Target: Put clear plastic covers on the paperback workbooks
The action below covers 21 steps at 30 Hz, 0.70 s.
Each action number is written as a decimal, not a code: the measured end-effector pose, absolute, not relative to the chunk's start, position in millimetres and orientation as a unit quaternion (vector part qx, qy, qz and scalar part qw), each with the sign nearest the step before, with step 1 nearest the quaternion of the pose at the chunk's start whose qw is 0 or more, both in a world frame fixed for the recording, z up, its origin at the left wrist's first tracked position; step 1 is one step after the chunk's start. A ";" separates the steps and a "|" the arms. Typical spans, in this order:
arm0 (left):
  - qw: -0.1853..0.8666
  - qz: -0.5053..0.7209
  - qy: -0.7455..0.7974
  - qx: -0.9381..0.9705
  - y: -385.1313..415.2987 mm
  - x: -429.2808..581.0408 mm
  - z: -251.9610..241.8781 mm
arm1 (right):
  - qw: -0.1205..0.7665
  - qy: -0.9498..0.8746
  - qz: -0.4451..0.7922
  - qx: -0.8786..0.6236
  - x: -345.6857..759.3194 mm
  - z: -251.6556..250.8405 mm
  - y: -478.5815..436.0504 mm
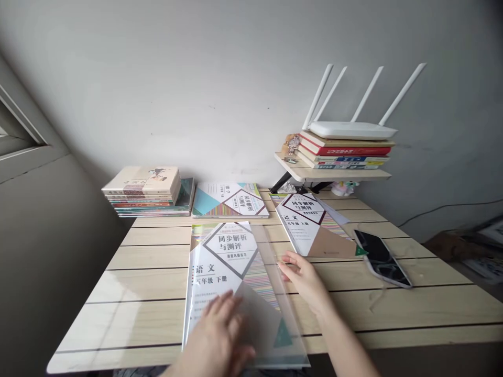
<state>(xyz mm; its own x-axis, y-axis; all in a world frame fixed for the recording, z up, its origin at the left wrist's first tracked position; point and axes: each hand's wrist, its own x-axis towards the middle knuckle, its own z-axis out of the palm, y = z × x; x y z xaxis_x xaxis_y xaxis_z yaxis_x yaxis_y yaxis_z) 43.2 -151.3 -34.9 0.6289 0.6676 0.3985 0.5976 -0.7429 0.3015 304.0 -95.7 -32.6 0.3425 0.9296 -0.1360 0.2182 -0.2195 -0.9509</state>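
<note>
Workbook (231, 267) first: where does it lie?

On the near middle of the worktop (137, 283), in a clear cover (272, 272) whose margin reaches past the book's right side.

And its long axis?

Near to far, between the hands' sides of the scene.

Which hand is nearer?

The left hand (218, 330) is over its near part, fingers loosely spread, apparently gripping nothing. The right hand (301, 277) is nearer the cover's right edge, fingers curled beside it; whether they pinch it, I can't make out.
</note>
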 end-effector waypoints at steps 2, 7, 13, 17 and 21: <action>0.078 0.230 0.289 0.926 -163.3 54.6 -52.5 | 0.459 -0.421 0.405 -0.669 303.9 -29.4 -93.8; 0.080 0.235 0.310 0.918 -170.1 60.4 -66.0 | 0.464 -0.397 0.496 -0.617 305.2 -24.7 -91.4; 0.137 0.356 0.352 0.855 -176.3 55.0 -45.0 | 0.467 -0.354 0.573 -0.572 303.2 -16.6 -92.8; 0.172 0.439 0.427 0.772 -187.1 61.5 -50.6 | 0.475 -0.336 0.584 -0.565 299.9 -13.7 -93.6; 0.241 0.482 0.460 0.706 -191.1 66.0 -51.7 | 0.479 -0.333 0.574 -0.574 297.9 -16.5 -93.5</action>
